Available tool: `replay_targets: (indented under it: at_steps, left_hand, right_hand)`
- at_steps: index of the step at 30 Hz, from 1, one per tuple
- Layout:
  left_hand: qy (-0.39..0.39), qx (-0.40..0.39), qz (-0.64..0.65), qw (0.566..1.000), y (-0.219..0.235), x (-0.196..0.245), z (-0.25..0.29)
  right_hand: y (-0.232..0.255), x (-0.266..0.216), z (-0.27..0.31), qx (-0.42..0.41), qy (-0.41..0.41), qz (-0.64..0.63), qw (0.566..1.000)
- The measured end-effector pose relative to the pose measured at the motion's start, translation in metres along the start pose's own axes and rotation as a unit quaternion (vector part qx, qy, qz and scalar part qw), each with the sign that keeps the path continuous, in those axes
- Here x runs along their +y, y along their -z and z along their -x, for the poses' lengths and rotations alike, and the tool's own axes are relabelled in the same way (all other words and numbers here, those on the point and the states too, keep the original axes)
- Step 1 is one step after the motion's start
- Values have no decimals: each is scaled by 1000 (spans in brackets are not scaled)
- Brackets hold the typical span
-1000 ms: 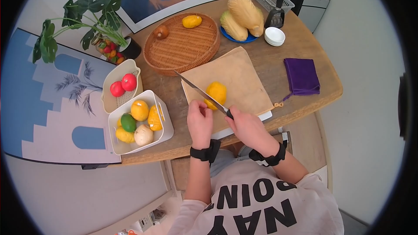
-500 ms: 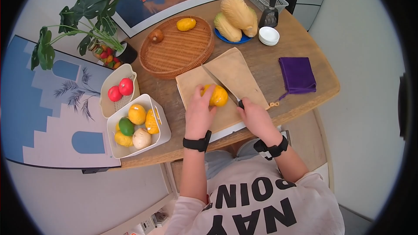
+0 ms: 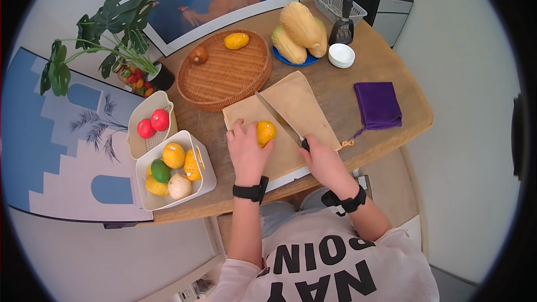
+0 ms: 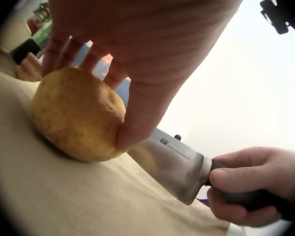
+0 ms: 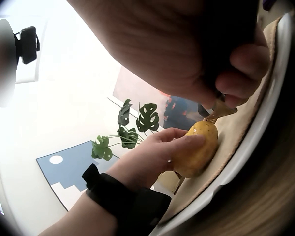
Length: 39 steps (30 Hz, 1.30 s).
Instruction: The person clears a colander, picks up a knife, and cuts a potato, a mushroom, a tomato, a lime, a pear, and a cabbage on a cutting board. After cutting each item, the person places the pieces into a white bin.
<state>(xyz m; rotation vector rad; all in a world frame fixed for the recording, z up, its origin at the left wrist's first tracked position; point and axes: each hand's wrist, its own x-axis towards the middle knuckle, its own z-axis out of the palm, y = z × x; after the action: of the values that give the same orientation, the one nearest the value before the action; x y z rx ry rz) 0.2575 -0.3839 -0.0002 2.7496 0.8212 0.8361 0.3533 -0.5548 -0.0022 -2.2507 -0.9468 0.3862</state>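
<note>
A yellow fruit rests on the tan cloth-like surface of a board. My left hand grips it from the left; in the left wrist view the thumb lies on the near side of the fruit and the fingers reach behind it. My right hand holds the black handle of a knife, whose blade points up and left, just right of the fruit. The right wrist view shows the fruit under my left hand; my right hand hides most of the knife there.
A white bin of produce and a beige basket with two red items stand at left. Behind the board are a wicker tray, squashes and white bowls. A purple cloth lies at right.
The knife has gone from over the fruit to its right side. My left hand has spread from beside the fruit onto it, and both have moved left on the board.
</note>
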Motion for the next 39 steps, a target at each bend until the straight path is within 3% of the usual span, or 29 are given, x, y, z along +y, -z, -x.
replay_targets:
  at_steps: [3,6,10,16,22,28,31,37,39]
  left_hand:
    - [21,24,7,999,13,6,2]
    - [110,-35,130,985,8,7,7]
    - [98,-13,136,986,1,8,9]
    - [105,-5,147,984,1,5,10]
    - [108,14,189,976,-2,-2,12]
    - [138,13,218,966,-8,-13,18]
    - [131,19,212,968,-7,-14,17]
    - [160,3,247,956,-8,-19,19]
    - [153,6,239,959,-9,-19,18]
  right_hand:
    - [7,-8,1,7,-1,-28,1000]
    - [8,-15,1,24,23,-48,998]
    - [-8,-3,-1,-25,43,-13,999]
    - [0,-13,0,32,33,-69,997]
    - [-11,-6,-3,10,71,-22,997]
    - [2,-26,4,21,68,-69,995]
    - [-13,-14,-3,-13,73,5,997]
    - [-2,-29,6,19,81,-61,995]
    - [-11,-21,2,-22,77,-12,997]
